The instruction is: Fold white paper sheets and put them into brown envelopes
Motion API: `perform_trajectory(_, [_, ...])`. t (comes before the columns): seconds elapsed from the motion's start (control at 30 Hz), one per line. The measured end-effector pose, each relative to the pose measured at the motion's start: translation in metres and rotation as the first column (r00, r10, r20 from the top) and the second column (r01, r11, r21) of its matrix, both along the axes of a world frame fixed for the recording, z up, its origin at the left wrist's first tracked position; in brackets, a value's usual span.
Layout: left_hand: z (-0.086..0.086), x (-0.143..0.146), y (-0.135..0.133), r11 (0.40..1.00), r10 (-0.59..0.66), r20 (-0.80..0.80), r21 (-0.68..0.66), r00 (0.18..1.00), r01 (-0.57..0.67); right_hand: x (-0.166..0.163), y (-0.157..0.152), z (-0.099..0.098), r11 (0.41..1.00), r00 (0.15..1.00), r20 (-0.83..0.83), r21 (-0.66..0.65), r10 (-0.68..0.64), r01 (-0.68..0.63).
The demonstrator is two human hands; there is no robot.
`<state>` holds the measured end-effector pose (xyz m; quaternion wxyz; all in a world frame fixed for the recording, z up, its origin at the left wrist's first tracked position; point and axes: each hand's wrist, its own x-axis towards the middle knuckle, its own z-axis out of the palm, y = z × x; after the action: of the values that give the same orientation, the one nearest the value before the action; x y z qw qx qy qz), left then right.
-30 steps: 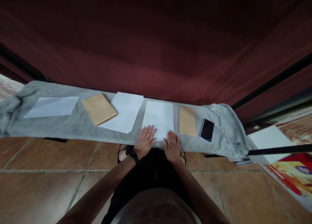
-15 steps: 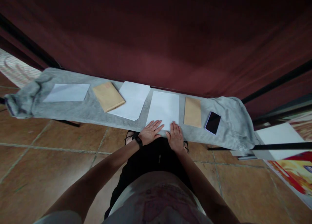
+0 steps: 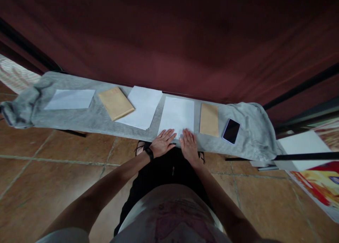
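A white sheet of paper [image 3: 177, 114] lies flat on a narrow bench under a grey cloth [image 3: 71, 122], straight in front of me. Across its near left corner rests my left hand [image 3: 162, 143], fingers stretched out and a black band on the wrist. My right hand [image 3: 189, 147] lies flat on the near right part of the same sheet, fingers extended. Neither hand grips anything. To the right of the sheet is a single brown envelope [image 3: 209, 120]. On the left, a stack of brown envelopes [image 3: 116, 103] partly covers some white papers [image 3: 144, 107].
A phone [image 3: 231, 131] with a dark screen lies right of the single envelope. Another white sheet [image 3: 70, 99] is at the bench's left. Behind the bench hangs a dark red curtain [image 3: 169, 70]. Black metal bars [image 3: 304, 157] and a white board [image 3: 304, 146] stand at the right.
My right hand has slid slightly forward and inward on the white sheet. My left hand stays at the near left corner. The whole view has shifted a little.
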<state>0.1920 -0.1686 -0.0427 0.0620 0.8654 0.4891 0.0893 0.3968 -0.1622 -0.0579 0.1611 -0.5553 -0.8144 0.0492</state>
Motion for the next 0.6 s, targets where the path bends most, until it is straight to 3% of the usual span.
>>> perform_trajectory(0.17, [-0.003, 0.004, 0.009, 0.991, 0.129, 0.021, 0.036, 0.991, -0.130, -0.014, 0.003, -0.006, 0.999, 1.000, 0.018, 0.044, -0.014, 0.013])
perform_trajectory(0.4, [-0.014, -0.014, 0.024, 0.946, 0.312, 0.046, 0.080, 0.949, -0.315, 0.001, 0.004, -0.012, 0.985, 0.989, 0.008, 0.087, -0.148, 0.147])
perform_trajectory(0.6, [-0.007, 0.008, 0.080, 0.949, 0.304, 0.093, 0.056, 0.948, -0.309, -0.020, 0.066, 0.000, 0.997, 0.997, -0.029, 0.006, -0.078, 0.078])
